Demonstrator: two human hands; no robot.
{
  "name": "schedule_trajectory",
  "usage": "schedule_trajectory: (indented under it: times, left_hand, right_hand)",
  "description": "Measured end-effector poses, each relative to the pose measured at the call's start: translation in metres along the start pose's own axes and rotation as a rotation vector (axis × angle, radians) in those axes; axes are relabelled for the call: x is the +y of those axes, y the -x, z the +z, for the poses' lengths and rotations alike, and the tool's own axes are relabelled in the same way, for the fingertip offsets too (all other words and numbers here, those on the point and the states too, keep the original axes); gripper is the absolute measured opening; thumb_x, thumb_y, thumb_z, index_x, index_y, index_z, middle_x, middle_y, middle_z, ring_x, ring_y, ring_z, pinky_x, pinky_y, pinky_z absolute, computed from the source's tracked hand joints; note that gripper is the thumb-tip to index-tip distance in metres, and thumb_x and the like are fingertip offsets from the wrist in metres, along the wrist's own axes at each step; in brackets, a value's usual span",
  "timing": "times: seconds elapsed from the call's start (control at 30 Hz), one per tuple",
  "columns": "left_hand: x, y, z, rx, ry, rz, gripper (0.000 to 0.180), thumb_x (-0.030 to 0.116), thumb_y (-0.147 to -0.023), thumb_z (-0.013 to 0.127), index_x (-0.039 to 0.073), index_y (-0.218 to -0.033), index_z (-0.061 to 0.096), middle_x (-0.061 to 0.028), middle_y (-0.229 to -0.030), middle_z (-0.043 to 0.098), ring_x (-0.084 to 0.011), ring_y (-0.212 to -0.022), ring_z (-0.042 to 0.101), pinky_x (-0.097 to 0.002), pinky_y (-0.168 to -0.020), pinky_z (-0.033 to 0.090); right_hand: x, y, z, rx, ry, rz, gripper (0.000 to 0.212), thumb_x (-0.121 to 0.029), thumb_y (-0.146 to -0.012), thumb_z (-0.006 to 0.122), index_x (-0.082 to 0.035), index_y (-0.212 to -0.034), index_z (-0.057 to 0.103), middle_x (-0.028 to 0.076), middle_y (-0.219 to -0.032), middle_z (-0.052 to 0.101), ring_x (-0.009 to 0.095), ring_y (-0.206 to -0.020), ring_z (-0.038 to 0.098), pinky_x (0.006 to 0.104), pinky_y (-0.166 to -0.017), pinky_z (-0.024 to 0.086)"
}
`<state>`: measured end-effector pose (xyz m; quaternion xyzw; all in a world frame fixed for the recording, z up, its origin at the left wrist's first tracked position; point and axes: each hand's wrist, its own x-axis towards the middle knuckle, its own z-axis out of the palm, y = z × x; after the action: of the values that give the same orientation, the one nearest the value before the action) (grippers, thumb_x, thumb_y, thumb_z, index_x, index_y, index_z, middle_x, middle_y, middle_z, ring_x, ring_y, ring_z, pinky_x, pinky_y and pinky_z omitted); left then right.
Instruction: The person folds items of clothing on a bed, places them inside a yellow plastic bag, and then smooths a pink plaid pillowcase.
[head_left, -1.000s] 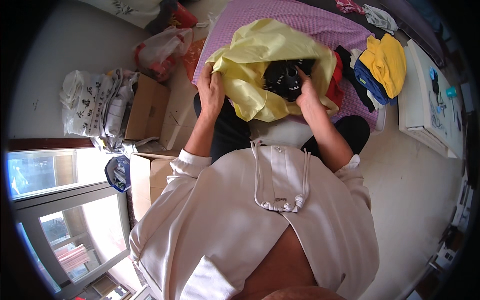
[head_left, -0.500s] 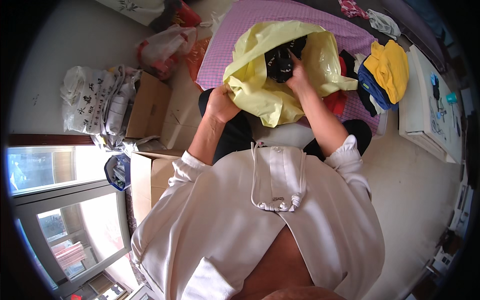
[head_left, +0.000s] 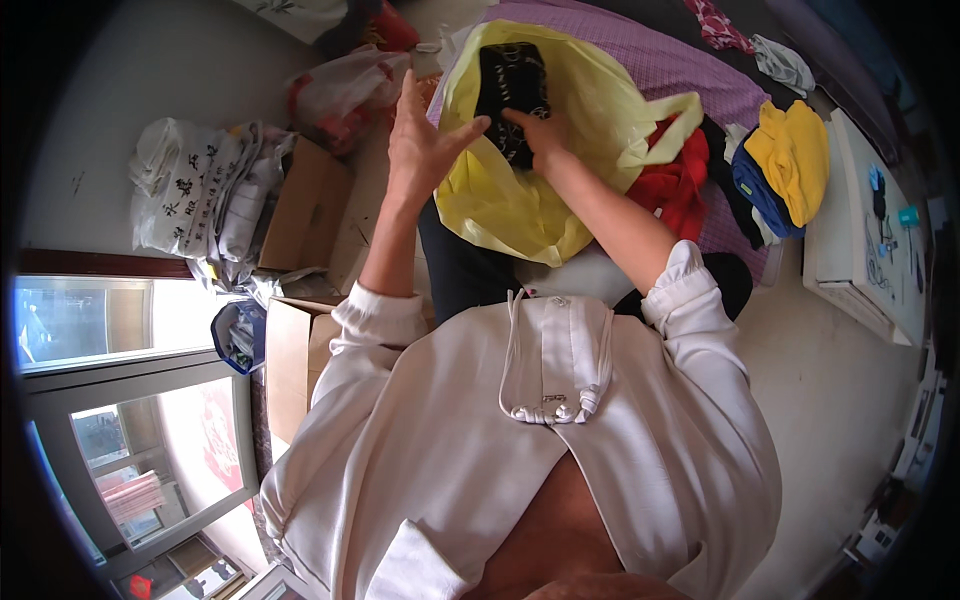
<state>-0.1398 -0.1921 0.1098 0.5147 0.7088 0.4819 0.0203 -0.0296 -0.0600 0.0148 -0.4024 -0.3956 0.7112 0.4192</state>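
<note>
A yellow plastic bag (head_left: 610,105) lies wide-mouthed in front of me, over my knees and the edge of the bed. Inside it, toward the left, is a black folded garment (head_left: 510,75) with white markings. My right hand (head_left: 540,138) reaches into the bag and grips the garment's near right edge; some of its fingers are hidden. At the bag's left rim, my left hand (head_left: 425,145) is raised with thumb and fingers spread, holding nothing. Its thumb tip comes close to the black garment.
Red clothing (head_left: 675,180) sits right of the bag on the purple checked bedcover (head_left: 720,90). Beyond it are folded clothes topped by a yellow garment (head_left: 790,155) and a white cabinet (head_left: 825,265). Cardboard boxes (head_left: 305,205) and plastic bags (head_left: 350,95) stand at left.
My left hand has let go of the bag's rim and risen with fingers spread. My right hand has moved left with the black garment, which now lies flatter against the bag's left side.
</note>
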Motion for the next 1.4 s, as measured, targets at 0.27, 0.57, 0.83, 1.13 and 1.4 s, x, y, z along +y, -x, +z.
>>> schedule_trajectory:
  times: [0.27,0.57,0.83,1.13,1.4]
  left_hand:
    - [-0.024,-0.017,-0.025,-0.104,0.977,-0.484,0.033,0.003,-0.086,0.049,0.000,-0.118,0.057,-0.0072,-0.103,0.064,-0.0153,-0.088,0.062,-0.0275,-0.077,0.050]
    - [-0.015,-0.037,-0.022,-0.288,0.398,-0.148,0.037,0.028,-0.095,0.051,-0.001,-0.116,0.058,-0.0045,-0.099,0.063,-0.0075,-0.086,0.055,-0.0229,-0.076,0.045]
    - [-0.057,-0.070,0.012,-0.287,0.762,-0.750,0.040,0.038,-0.095,0.046,0.002,-0.107,0.059,-0.0070,-0.092,0.063,-0.0153,-0.074,0.061,-0.0302,-0.064,0.052]
    - [-0.074,-0.077,-0.011,-0.407,1.501,-0.863,0.040,0.035,-0.098,0.041,0.005,-0.121,0.054,-0.0109,-0.110,0.063,-0.0231,-0.092,0.063,-0.0375,-0.080,0.053]
    - [-0.053,-0.078,-0.026,-0.330,1.343,-0.625,0.040,0.020,-0.088,0.061,0.002,-0.122,0.052,-0.0145,-0.114,0.061,-0.0267,-0.101,0.061,-0.0387,-0.088,0.050]
  right_hand:
    - [-0.012,-0.015,-0.028,0.058,0.941,-0.420,0.056,-0.025,-0.068,0.072,-0.008,-0.119,0.056,0.015,-0.114,0.062,0.032,-0.105,0.058,0.0392,-0.090,0.045]
    - [-0.080,-0.079,-0.062,-0.294,0.984,0.058,0.048,-0.033,-0.073,0.071,-0.006,-0.111,0.063,0.011,-0.110,0.063,0.021,-0.097,0.060,0.0325,-0.085,0.047]
    - [-0.065,-0.095,0.002,-0.503,0.359,0.626,0.024,-0.026,-0.079,0.069,-0.005,-0.091,0.069,0.007,-0.080,0.069,0.017,-0.065,0.066,0.0328,-0.063,0.056]
    - [0.057,-0.126,0.008,-0.211,0.120,0.402,0.036,-0.026,-0.078,0.071,-0.001,-0.103,0.065,0.011,-0.094,0.069,0.021,-0.080,0.066,0.0353,-0.071,0.054]
    - [0.022,-0.074,0.024,0.048,1.416,-0.202,0.050,-0.050,-0.083,0.056,-0.005,-0.103,0.065,0.015,-0.104,0.066,0.031,-0.098,0.063,0.0437,-0.082,0.050]
